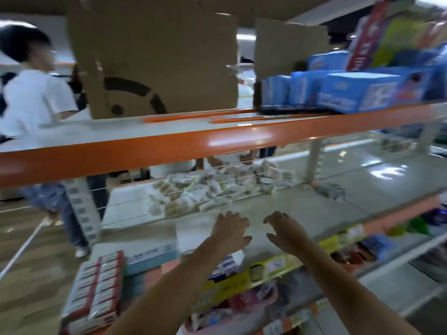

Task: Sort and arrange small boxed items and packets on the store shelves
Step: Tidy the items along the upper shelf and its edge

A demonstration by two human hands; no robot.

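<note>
My left hand (pixel 229 232) and my right hand (pixel 286 229) reach side by side over the middle shelf (pixel 302 209), fingers spread, nothing in either. Beyond them, behind thin wire rails, lies a loose heap of small white and green packets (pixel 212 187). At the lower left, several red and white small boxes (pixel 96 286) stand packed in rows. A flat teal and white box (pixel 150 256) lies beside them. The picture is blurred by motion.
An orange-edged upper shelf (pixel 169 146) crosses above my hands and carries a cardboard carton (pixel 157 61) and blue boxes (pixel 350 93). Lower shelves (pixel 278 264) with yellow price tags hold coloured goods. A person in a white shirt (pixel 31 97) stands at the far left.
</note>
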